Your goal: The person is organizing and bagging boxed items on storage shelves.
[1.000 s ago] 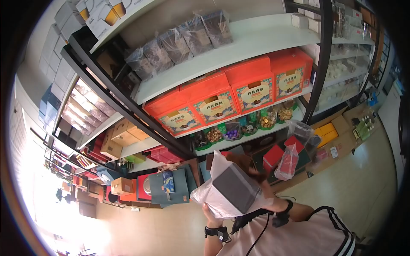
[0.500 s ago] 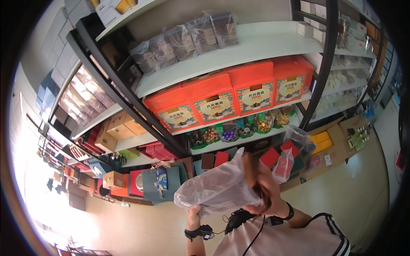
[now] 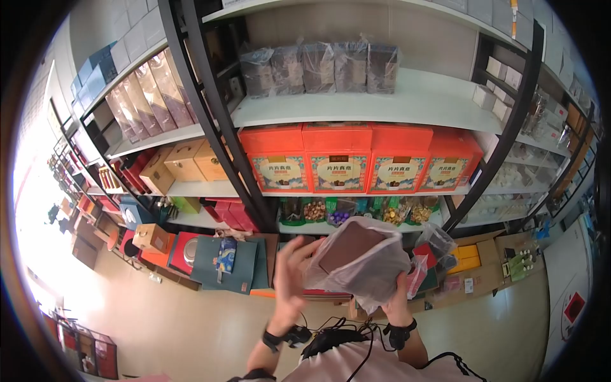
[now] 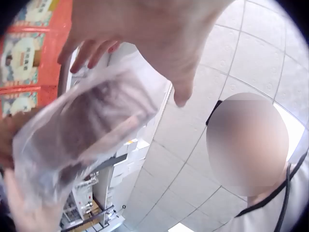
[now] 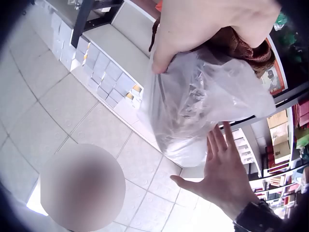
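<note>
A brown box (image 3: 349, 247) inside a clear plastic bag (image 3: 382, 270) is held up in front of the person's chest. My right hand (image 3: 398, 302) grips the bagged box from its right side, thumb against the plastic. A brown cloth (image 5: 241, 48) is bunched under the same hand's fingers in the right wrist view. My left hand (image 3: 289, 280) is off to the left of the box, fingers spread and holding nothing. In the left wrist view, the left hand's straight fingers (image 4: 99, 53) hover near one end of the bag.
Shelves ahead carry orange-red gift boxes (image 3: 340, 169), plastic-wrapped boxes (image 3: 318, 70) and bags of wrapped sweets (image 3: 340, 213). Below left is a dark green gift bag (image 3: 248, 267). Cartons, one with yellow boxes (image 3: 468, 256), stand on the right.
My left hand has let go of the bagged box and opened beside it. The box has turned in the right hand, so a brown face now points up. The head view has shifted and levelled.
</note>
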Available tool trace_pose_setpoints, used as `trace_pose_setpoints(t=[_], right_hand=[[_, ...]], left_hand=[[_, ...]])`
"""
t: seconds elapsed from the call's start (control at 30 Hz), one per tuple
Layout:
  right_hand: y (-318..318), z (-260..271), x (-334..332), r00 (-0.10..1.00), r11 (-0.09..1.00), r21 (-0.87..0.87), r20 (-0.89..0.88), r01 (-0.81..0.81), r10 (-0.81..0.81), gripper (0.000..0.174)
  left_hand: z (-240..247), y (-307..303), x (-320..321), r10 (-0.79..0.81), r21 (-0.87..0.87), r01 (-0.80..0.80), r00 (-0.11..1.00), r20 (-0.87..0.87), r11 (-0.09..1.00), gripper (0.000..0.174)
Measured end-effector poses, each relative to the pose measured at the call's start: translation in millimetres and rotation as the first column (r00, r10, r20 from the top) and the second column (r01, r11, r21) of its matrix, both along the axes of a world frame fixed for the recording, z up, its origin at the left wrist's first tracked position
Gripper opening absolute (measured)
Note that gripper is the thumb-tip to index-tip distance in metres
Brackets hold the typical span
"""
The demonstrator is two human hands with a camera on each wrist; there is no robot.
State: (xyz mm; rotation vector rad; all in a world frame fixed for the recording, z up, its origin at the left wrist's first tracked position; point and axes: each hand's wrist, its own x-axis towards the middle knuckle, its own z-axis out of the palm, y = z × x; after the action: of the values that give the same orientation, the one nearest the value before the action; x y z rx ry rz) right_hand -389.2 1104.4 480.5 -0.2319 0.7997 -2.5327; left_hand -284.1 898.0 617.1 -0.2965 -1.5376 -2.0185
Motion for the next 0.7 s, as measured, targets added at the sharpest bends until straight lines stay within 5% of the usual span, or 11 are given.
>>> trace_pose_setpoints(t=[0.07,0.23,0.27,0.3,0.37,0.4,0.5,0.53,0.57,0.63,0.7], right_hand=[[-3,-16,5,0.997,1.0,0.011,-0.073,-0.028,0.028,0.082],[-11,-40,10,0.996,0.996,-0.037,-0.031,-0.084,0.083,0.067],[-14,-1,15,0.996,0.987,0.155,-0.074,-0.035,0.047,0.059],[-15,20,17,0.992,0.941,0.337,-0.122,0.024,0.018,0.051],[2,25,8,0.993,0.933,0.352,-0.06,-0.076,0.104,0.043],[10,39,7,0.999,0.945,0.327,-0.022,-0.019,0.028,0.041],[32,98,2,0.986,0.934,0.316,-0.077,0.166,-0.149,0.039],[30,106,2,0.926,0.89,0.303,-0.275,0.34,-0.26,0.044],[27,116,0,0.823,0.845,0.267,-0.483,0.462,-0.297,0.044],[23,131,2,0.386,0.634,0.342,-0.92,0.693,0.074,0.041],[-13,145,4,-0.115,0.742,0.088,-0.969,0.665,0.217,0.04]], left_hand=[[-48,21,4,0.092,-0.192,-0.076,0.993,0.073,0.978,0.123],[-98,68,-9,0.295,-0.072,-0.286,0.923,0.248,0.955,0.118],[-69,66,-12,0.45,-0.199,-0.435,0.892,0.035,0.878,0.098],[-74,57,-8,0.452,-0.192,-0.439,0.891,0.032,0.878,0.098],[-80,33,3,0.477,-0.631,-0.331,0.876,0.07,0.702,0.073],[-72,24,2,0.505,-0.704,-0.425,0.856,-0.109,0.568,0.092],[-53,3,-2,0.41,-0.825,-0.376,0.891,-0.197,0.422,0.089],[-32,11,-3,0.255,-0.459,-0.187,0.963,0.09,0.869,0.068],[-29,11,-6,0.235,-0.465,-0.165,0.967,0.095,0.87,0.068],[-25,13,-10,0.342,-0.624,-0.279,0.94,-0.02,0.73,0.072],[-37,12,-11,0.381,-0.754,-0.383,0.905,-0.189,0.534,0.075]])
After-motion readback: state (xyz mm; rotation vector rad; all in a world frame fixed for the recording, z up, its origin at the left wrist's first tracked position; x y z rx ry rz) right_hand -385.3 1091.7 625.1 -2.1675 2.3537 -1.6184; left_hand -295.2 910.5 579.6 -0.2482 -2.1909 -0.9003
